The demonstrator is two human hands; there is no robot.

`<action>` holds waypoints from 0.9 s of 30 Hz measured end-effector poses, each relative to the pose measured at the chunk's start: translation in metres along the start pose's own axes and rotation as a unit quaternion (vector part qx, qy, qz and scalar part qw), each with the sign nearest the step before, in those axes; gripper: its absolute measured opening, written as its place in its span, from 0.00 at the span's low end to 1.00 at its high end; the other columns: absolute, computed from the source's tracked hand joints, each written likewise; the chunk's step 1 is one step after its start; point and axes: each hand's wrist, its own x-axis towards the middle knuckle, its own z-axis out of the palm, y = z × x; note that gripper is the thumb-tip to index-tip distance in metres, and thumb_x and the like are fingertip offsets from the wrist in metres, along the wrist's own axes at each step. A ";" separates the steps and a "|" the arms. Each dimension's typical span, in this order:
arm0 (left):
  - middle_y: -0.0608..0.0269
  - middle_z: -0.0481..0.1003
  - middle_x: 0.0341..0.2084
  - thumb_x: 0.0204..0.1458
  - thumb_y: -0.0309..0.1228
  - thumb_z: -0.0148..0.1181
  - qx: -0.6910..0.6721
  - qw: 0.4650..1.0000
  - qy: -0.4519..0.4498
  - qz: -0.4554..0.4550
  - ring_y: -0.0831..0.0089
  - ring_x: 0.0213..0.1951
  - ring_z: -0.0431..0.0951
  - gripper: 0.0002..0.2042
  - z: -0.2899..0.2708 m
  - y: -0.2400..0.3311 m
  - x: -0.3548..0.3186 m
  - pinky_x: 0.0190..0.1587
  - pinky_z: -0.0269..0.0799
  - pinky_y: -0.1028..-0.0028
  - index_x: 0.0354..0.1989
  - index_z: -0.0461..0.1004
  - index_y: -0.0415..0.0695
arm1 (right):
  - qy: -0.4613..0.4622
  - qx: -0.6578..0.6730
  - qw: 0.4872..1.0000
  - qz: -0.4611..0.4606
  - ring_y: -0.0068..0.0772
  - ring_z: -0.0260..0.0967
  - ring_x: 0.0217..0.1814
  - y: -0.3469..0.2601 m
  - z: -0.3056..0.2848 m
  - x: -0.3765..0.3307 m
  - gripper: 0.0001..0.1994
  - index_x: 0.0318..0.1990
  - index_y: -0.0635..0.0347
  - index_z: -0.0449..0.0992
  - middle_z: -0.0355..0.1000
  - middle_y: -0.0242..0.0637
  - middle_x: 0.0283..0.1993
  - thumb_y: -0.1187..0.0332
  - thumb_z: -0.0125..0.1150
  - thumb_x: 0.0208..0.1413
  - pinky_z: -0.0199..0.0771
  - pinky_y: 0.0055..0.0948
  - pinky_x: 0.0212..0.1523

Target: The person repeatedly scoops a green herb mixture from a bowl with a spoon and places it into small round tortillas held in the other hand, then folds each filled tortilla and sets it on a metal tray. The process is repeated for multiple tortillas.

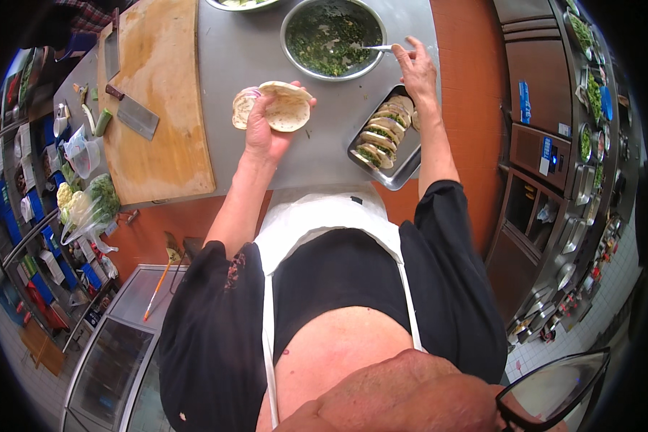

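In the head view, a round flatbread [286,108] is held open in the left hand [268,128], palm up, the fingers curled under it and the thumb pressed to its near edge. A second flat disc [243,108] is seen just beside the flatbread on its left, touching it; whether it is a separate piece cannot be told. The hand and bread are held above the grey steel worktop [252,50].

The right hand [416,68] is stretched forward, its fingers pinched around the handle of a metal spoon [379,48]. The spoon's bowl end is dipped over the rim of a round steel bowl [292,23], which is filled with chopped green filling [331,36].

Just below the right hand, a rectangular metal tray [402,164] is set on the worktop at a slant, and a row of folded, filled flatbreads [383,132] is packed in it, standing on edge.

To the left, a large wooden cutting board [158,108] is laid on the worktop, with a cleaver [133,114] resting on it. Beyond the board's left edge, a bag of cauliflower and greens [86,205] is seen.
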 end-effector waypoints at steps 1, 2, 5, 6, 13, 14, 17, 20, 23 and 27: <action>0.43 0.77 0.63 0.61 0.35 0.66 0.005 1.000 -0.001 0.010 0.42 0.64 0.79 0.24 -0.002 0.003 0.001 0.71 0.76 0.36 0.65 0.73 0.40 | -0.033 -0.009 0.999 0.015 0.36 0.84 0.43 0.006 0.004 0.011 0.18 0.53 0.61 0.84 0.85 0.41 0.43 0.54 0.70 0.71 0.84 0.36 0.44; 0.43 0.77 0.62 0.62 0.35 0.65 0.011 1.000 0.008 0.018 0.42 0.63 0.79 0.24 -0.004 0.005 0.002 0.71 0.77 0.36 0.64 0.73 0.40 | -0.069 0.008 0.996 0.052 0.37 0.84 0.41 0.009 0.010 0.016 0.16 0.52 0.60 0.85 0.85 0.40 0.41 0.56 0.69 0.71 0.84 0.36 0.43; 0.44 0.78 0.60 0.63 0.35 0.64 0.017 0.999 0.022 0.040 0.41 0.62 0.79 0.22 -0.007 0.012 0.009 0.70 0.78 0.36 0.63 0.73 0.40 | -0.047 0.018 0.999 -0.016 0.36 0.84 0.36 -0.002 0.033 0.019 0.12 0.48 0.58 0.87 0.85 0.37 0.36 0.59 0.69 0.70 0.84 0.37 0.42; 0.44 0.77 0.60 0.63 0.35 0.64 0.010 0.999 0.022 0.045 0.41 0.62 0.79 0.21 -0.007 0.013 0.011 0.70 0.78 0.35 0.62 0.73 0.40 | -0.022 0.009 0.999 -0.044 0.35 0.84 0.34 -0.008 0.042 0.017 0.11 0.47 0.58 0.87 0.85 0.36 0.34 0.60 0.68 0.70 0.84 0.36 0.42; 0.41 0.74 0.63 0.65 0.35 0.59 -0.025 0.997 0.053 0.051 0.37 0.65 0.76 0.23 -0.005 0.012 0.039 0.69 0.76 0.33 0.66 0.70 0.40 | -0.137 0.178 0.972 0.064 0.24 0.86 0.36 -0.032 0.074 0.029 0.15 0.54 0.62 0.87 0.89 0.38 0.42 0.60 0.63 0.77 0.90 0.26 0.38; 0.41 0.74 0.63 0.65 0.35 0.59 -0.029 0.997 0.046 0.053 0.36 0.65 0.76 0.24 -0.005 0.014 0.045 0.69 0.76 0.32 0.67 0.69 0.40 | -0.112 0.192 0.974 0.048 0.24 0.87 0.36 -0.029 0.071 0.035 0.15 0.54 0.63 0.87 0.89 0.39 0.42 0.60 0.63 0.77 0.91 0.26 0.40; 0.40 0.75 0.64 0.69 0.37 0.55 -0.024 0.998 0.047 0.041 0.34 0.65 0.75 0.24 -0.009 0.012 0.061 0.69 0.76 0.34 0.69 0.68 0.39 | -0.052 0.175 0.983 0.020 0.26 0.87 0.39 -0.023 0.065 0.045 0.16 0.54 0.65 0.87 0.89 0.41 0.42 0.60 0.62 0.78 0.92 0.25 0.42; 0.37 0.72 0.66 0.69 0.38 0.53 -0.021 0.997 0.056 0.051 0.29 0.66 0.74 0.26 -0.010 0.009 0.077 0.70 0.75 0.34 0.71 0.65 0.38 | -0.108 0.212 0.969 0.066 0.27 0.88 0.39 -0.025 0.081 0.041 0.15 0.52 0.67 0.87 0.89 0.42 0.42 0.62 0.62 0.77 0.92 0.26 0.42; 0.37 0.71 0.67 0.69 0.39 0.53 -0.043 0.996 0.066 0.049 0.30 0.66 0.73 0.26 -0.011 0.007 0.083 0.70 0.75 0.33 0.72 0.64 0.39 | -0.161 0.237 0.950 0.124 0.30 0.89 0.39 -0.031 0.106 0.028 0.14 0.49 0.69 0.86 0.88 0.43 0.41 0.64 0.61 0.75 0.92 0.27 0.42; 0.41 0.72 0.66 0.70 0.39 0.52 -0.051 0.995 0.080 0.044 0.38 0.67 0.74 0.23 -0.008 0.008 0.079 0.69 0.75 0.32 0.70 0.67 0.42 | -0.152 0.302 0.927 0.164 0.39 0.90 0.39 -0.030 0.116 0.027 0.15 0.48 0.72 0.84 0.87 0.50 0.42 0.65 0.59 0.76 0.94 0.32 0.41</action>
